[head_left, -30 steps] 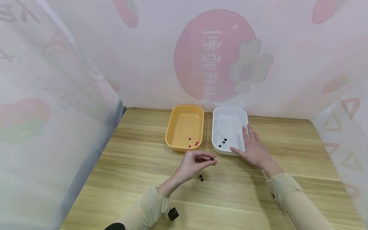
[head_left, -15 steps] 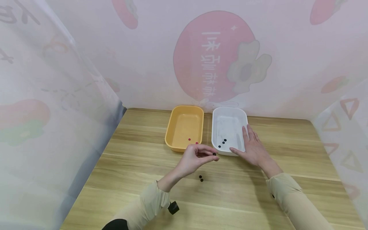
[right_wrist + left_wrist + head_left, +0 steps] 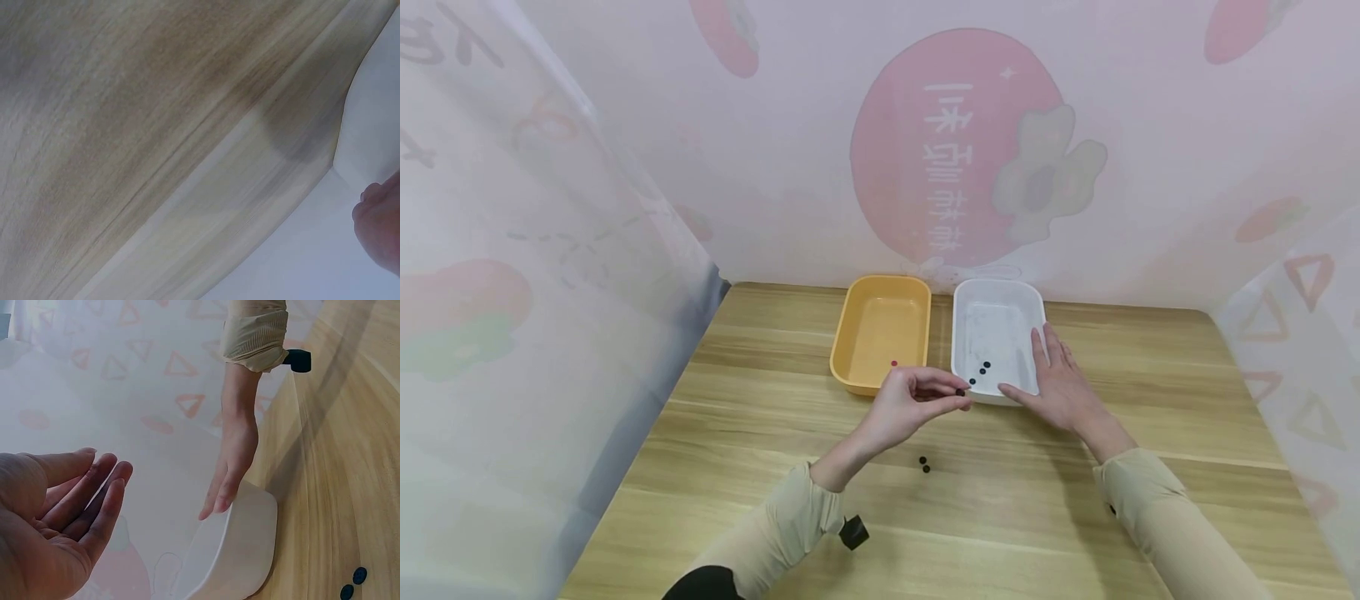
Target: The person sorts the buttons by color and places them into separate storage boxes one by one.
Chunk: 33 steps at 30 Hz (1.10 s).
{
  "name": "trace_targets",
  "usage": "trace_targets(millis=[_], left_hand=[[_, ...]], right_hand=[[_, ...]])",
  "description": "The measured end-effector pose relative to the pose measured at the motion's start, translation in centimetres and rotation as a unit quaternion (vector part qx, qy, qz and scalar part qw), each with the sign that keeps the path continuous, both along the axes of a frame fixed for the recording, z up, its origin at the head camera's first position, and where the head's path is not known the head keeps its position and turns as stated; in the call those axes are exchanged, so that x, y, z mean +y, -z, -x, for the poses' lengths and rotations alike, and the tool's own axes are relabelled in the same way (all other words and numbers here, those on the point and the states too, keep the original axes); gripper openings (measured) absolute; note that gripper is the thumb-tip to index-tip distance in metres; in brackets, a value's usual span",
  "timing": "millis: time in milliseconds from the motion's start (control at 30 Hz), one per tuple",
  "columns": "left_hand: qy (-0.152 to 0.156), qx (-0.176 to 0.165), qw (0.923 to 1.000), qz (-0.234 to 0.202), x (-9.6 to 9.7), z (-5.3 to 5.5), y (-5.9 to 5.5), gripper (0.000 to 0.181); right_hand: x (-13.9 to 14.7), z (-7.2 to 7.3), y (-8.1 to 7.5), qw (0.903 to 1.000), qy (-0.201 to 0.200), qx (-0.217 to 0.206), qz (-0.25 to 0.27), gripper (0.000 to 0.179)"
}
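Observation:
In the head view my left hand [image 3: 904, 410] pinches a small black button [image 3: 960, 392] between thumb and fingertips, close to the near left corner of the white bin [image 3: 1000, 289]. The left wrist view shows the curled fingers, but the button itself is hidden there. My right hand [image 3: 1063, 390] rests on the right rim of the white bin with its fingers spread. Several black buttons [image 3: 982, 372] lie inside that bin. Two more black buttons [image 3: 924, 464] lie on the wooden table [image 3: 1000, 517], nearer to me.
A yellow bin [image 3: 880, 287] stands left of the white one, with a red button [image 3: 894, 363] in it; my left hand covers its near right corner. A printed curtain [image 3: 790, 183] rises behind the table. A black block [image 3: 853, 532] sits at my left cuff.
My left hand has moved a little forward with the black button, toward the white bin, and now covers some red buttons in the yellow bin. The right hand stays put.

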<state>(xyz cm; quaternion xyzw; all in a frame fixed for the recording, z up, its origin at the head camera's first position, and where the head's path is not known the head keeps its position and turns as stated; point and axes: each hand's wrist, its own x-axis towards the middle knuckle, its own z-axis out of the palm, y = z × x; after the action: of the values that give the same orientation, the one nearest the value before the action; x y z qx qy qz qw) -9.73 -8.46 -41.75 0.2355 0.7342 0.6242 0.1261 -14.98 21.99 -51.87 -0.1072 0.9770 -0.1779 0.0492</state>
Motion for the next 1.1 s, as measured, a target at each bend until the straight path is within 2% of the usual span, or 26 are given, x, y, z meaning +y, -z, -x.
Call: trace_targets(millis=[367, 700, 933, 1100], left_hand=[[-0.002, -0.005, 0.9999, 0.016, 0.5, 0.6, -0.1, 0.021], [-0.002, -0.01, 0.9999, 0.014, 1.1, 1.6, 0.3, 0.021], [-0.012, 0.019, 0.9997, 0.01, 2.1, 3.1, 1.2, 0.02], [-0.038, 0.072, 0.9956, 0.046, 2.8, 4.2, 2.2, 0.019]], right_hand=[[0.0, 0.0, -0.2, 1.0, 0.0, -0.007, -0.001, 0.122], [0.0, -0.1, -0.3, 1.0, -0.001, -0.002, -0.001, 0.123], [0.0, 0.0, -0.2, 1.0, -0.001, 0.005, 0.004, 0.121], [0.0, 0.1, -0.2, 1.0, -0.002, 0.002, 0.001, 0.121]])
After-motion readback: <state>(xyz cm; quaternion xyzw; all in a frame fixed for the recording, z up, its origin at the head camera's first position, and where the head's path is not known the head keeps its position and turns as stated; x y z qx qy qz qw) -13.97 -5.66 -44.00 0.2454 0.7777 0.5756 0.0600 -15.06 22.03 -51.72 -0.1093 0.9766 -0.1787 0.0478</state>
